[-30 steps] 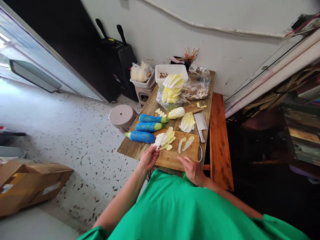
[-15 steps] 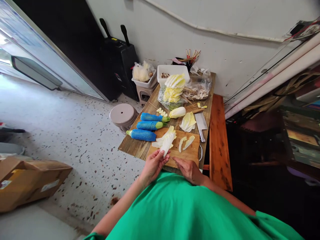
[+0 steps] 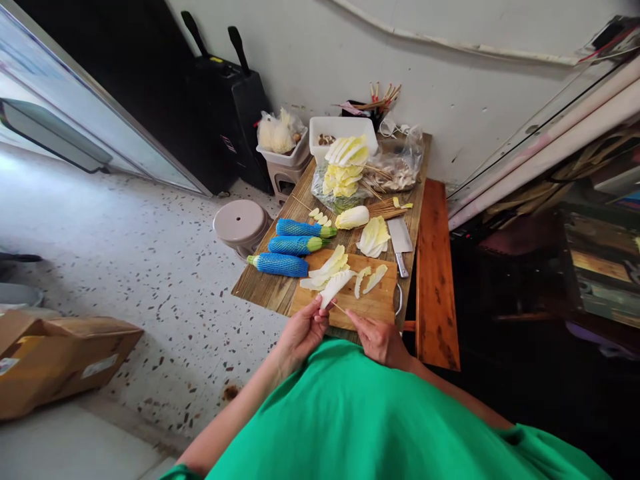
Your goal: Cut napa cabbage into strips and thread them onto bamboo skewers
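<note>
My left hand [image 3: 306, 328] is closed on the lower end of a pale cabbage leaf [image 3: 336, 287], raised over the near part of the wooden cutting board [image 3: 373, 305]. In my right hand [image 3: 376, 337] is a thin wooden skewer [image 3: 340, 307], its tip pointing left at the base of that leaf; whether it has pierced the leaf I cannot tell. More cabbage leaf pieces [image 3: 327, 265] lie on the board's left side, and two narrow strips [image 3: 375, 279] on its right. Past the board are loose cabbage leaves [image 3: 374, 237] and a small cabbage head [image 3: 353, 217].
A cleaver [image 3: 401, 240] lies at the table's right. Zucchini in blue netting [image 3: 283, 265] line the left edge. Skewered cabbage [image 3: 345, 167], a bundle of skewers [image 3: 385, 208], bagged mushrooms [image 3: 397, 170] and a white tub [image 3: 344, 127] stand farther back. A stool [image 3: 241, 221] is left of the table.
The leaf in my left hand has tilted down to the right, apart from the other pieces. The skewer in my right hand now shows beside its base. The view has shifted slightly.
</note>
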The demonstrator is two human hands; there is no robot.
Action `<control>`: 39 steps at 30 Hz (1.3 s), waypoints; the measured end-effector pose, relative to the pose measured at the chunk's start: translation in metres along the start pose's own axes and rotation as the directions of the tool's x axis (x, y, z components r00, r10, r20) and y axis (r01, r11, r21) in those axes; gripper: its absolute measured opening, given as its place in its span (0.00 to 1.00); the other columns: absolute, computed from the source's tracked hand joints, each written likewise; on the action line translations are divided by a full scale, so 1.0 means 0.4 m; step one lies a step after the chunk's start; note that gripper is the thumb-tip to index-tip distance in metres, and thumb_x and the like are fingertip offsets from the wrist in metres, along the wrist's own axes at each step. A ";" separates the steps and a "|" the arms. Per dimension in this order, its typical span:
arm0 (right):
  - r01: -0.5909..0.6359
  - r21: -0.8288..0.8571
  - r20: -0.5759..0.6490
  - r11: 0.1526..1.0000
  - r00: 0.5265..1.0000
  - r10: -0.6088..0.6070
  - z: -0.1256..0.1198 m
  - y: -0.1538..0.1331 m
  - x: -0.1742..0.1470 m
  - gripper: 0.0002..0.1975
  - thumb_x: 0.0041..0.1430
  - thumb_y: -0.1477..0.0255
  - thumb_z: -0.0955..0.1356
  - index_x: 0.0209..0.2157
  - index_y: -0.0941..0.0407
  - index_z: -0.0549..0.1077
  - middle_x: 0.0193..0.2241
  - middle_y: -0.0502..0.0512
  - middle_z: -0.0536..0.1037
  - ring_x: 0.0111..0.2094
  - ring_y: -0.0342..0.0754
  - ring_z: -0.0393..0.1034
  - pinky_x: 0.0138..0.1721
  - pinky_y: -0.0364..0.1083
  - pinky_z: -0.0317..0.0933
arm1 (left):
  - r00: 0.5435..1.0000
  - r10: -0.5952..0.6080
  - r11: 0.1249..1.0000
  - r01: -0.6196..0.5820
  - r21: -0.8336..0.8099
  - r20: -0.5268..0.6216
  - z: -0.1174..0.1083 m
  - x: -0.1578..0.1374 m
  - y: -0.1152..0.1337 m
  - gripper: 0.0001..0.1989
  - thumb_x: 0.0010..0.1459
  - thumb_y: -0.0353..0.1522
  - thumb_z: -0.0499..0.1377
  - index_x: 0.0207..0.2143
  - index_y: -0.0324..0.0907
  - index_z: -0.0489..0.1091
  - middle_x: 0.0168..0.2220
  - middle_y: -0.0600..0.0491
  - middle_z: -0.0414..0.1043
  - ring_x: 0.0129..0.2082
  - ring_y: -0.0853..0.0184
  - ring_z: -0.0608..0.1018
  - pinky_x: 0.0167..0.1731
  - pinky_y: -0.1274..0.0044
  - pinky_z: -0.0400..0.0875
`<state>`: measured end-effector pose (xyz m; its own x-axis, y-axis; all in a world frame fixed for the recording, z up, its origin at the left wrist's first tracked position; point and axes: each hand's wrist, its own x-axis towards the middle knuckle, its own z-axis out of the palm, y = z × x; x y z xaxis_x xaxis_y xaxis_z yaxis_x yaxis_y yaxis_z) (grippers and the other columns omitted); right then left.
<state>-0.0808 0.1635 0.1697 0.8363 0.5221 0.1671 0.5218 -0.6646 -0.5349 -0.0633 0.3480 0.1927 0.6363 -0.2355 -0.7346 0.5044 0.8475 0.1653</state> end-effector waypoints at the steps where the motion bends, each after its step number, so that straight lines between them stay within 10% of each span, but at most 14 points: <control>1: 0.001 0.005 0.015 1.000 1.000 -0.001 -0.001 0.001 0.000 0.20 0.60 0.76 0.57 0.53 0.58 0.65 0.32 0.56 0.78 0.32 0.45 0.73 0.35 0.40 0.64 | 1.000 -0.008 1.000 0.008 -0.004 -0.006 0.000 0.001 0.001 0.06 0.58 0.26 0.51 0.36 0.29 0.64 0.31 0.44 0.70 0.18 0.81 0.67 0.15 0.91 0.64; 39: -0.013 0.051 -0.098 0.999 0.995 0.018 0.019 0.000 -0.037 0.18 0.61 0.76 0.57 0.48 0.60 0.71 0.34 0.61 0.78 0.32 0.48 0.74 0.36 0.44 0.68 | 0.997 0.078 0.953 -0.073 0.293 -0.006 0.028 -0.035 -0.025 0.06 0.55 0.24 0.54 0.31 0.28 0.70 0.33 0.43 0.72 0.18 0.80 0.67 0.16 0.90 0.66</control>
<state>-0.0945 0.1597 0.1610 0.8579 0.4554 0.2378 0.5017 -0.6429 -0.5787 -0.0708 0.3375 0.2089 0.6703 -0.1660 -0.7233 0.6056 0.6857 0.4038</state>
